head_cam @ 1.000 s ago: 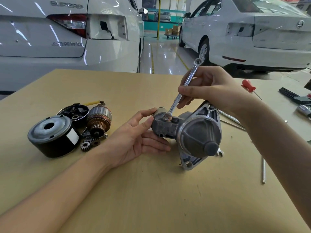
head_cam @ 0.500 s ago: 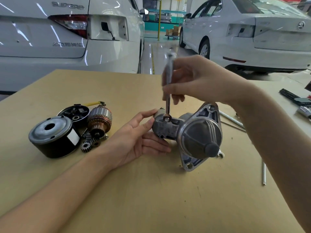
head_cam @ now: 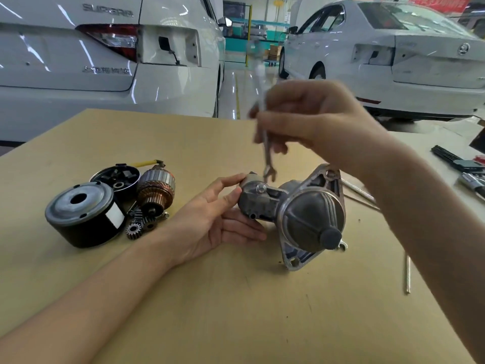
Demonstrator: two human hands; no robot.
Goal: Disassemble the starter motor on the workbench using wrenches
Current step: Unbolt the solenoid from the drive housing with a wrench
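The grey starter motor housing (head_cam: 309, 216) lies on its side in the middle of the workbench (head_cam: 236, 311). My left hand (head_cam: 210, 222) steadies its solenoid end, thumb on top and fingers underneath. A bolt head (head_cam: 260, 189) shows on top of that end. My right hand (head_cam: 315, 124) grips a silver wrench (head_cam: 265, 143) nearly upright, blurred by motion. The wrench's open jaw hangs just above and to the right of the bolt, not touching it.
Removed parts lie at the left: a black motor casing (head_cam: 84, 216), a black end cap (head_cam: 115, 178), a copper armature (head_cam: 156, 190) and small gears (head_cam: 133, 229). Long through-bolts (head_cam: 407, 274) and tools (head_cam: 456, 161) lie at the right. Two white cars stand behind the bench.
The wrench swung from a rightward lean to nearly upright, then its jaw lifted off the bolt. My right hand rose slightly. My left hand and the housing stayed put.
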